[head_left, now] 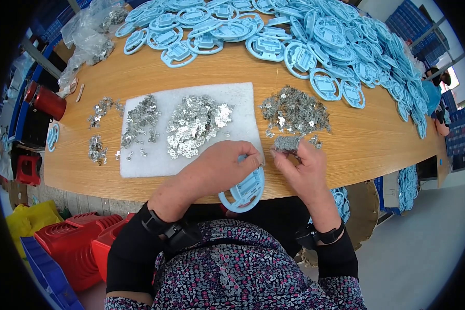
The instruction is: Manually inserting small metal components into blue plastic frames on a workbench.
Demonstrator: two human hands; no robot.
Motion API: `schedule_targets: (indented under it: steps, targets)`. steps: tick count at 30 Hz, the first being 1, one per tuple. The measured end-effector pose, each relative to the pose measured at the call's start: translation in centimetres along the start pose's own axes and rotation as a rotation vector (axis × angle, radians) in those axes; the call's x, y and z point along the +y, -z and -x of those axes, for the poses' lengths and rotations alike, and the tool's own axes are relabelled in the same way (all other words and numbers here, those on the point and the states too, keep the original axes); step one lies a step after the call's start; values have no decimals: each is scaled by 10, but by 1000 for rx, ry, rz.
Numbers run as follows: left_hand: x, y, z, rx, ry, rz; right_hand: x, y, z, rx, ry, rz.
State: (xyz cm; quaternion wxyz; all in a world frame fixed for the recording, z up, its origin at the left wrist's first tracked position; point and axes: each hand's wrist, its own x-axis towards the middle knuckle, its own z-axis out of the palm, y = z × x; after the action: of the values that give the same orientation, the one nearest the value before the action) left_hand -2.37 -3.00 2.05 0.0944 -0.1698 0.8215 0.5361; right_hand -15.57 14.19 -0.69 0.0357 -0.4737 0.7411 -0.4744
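your left hand grips blue plastic ring part at table edge, fingers pinched over its top. your right hand clamps small stack of metal clips between thumb and fingertips. keep part steady, feed one clip at a time, seat it square. wrists bent inward, both forearms angled toward centre, hands nearly touching beside white foam pad.
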Motion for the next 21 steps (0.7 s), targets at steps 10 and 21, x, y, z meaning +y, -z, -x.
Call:
schedule_targets:
  steps: [10, 21]
  targets:
    - [-4, 5, -1, 49, 72, 273, 4, 3, -6, 52, 121, 420]
    - [-12, 1, 0, 24, 5, 548, -26, -15, -7, 13, -89, -179]
